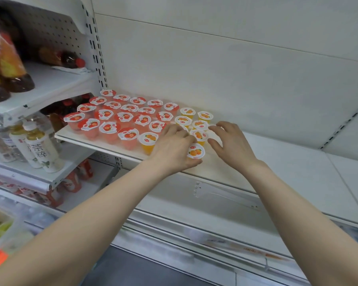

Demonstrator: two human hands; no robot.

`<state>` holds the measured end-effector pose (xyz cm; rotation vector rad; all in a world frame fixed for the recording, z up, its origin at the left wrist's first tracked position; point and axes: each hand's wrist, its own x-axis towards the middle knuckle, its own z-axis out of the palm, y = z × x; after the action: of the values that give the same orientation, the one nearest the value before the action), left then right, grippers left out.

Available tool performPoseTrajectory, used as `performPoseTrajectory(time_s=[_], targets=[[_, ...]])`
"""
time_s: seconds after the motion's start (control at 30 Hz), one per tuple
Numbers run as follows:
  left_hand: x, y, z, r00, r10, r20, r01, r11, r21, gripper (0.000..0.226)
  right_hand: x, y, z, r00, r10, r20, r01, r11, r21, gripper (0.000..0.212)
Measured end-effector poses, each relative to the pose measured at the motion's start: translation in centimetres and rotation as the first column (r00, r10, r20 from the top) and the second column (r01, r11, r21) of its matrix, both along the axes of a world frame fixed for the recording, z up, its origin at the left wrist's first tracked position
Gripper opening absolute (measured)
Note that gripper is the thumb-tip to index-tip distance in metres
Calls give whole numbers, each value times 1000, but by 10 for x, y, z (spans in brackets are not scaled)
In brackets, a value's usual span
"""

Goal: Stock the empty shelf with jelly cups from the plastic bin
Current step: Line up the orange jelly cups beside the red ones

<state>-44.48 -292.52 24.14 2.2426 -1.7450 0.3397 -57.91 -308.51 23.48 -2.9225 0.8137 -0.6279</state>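
Several red jelly cups (108,129) fill the left part of the white shelf (287,172), in rows. Right of them stand several orange jelly cups (187,113). My left hand (172,150) is curled around an orange jelly cup (195,151) at the shelf's front edge. Just right of that cup, my right hand (230,143) hovers with fingers spread, touching the orange cups near it and holding nothing. The plastic bin (0,230) shows at the bottom left, blurred, with yellow and green contents.
Left of the shelf stands another rack with dark drink bottles (6,65) above and pale tea bottles (39,149) below. Red packs (72,180) sit lower down. The right stretch of the shelf is bare white board.
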Motion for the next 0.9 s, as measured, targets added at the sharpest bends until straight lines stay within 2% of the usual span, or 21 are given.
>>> performPoseTrajectory(time_s=[0.23, 0.4, 0.53, 0.77, 0.9], targets=[[2, -10, -10, 998, 61, 8, -61, 998, 22, 60, -2, -5, 4, 999, -17, 31, 19, 998, -55, 38], [2, -9, -12, 998, 58, 16, -59, 997, 43, 69, 1, -2, 7, 999, -17, 34, 19, 999, -51, 39], [7, 0, -11, 999, 36, -14, -37, 999, -23, 74, 4, 4, 14, 999, -12, 30, 14, 997, -72, 40], [39, 42, 7, 996, 84, -10, -85, 988, -132, 56, 26, 36, 28, 999, 35, 25, -32, 992, -125, 42], [74, 85, 9, 990, 143, 20, -138, 978, -157, 54, 49, 71, 28, 995, 92, 47, -82, 981, -178, 44]])
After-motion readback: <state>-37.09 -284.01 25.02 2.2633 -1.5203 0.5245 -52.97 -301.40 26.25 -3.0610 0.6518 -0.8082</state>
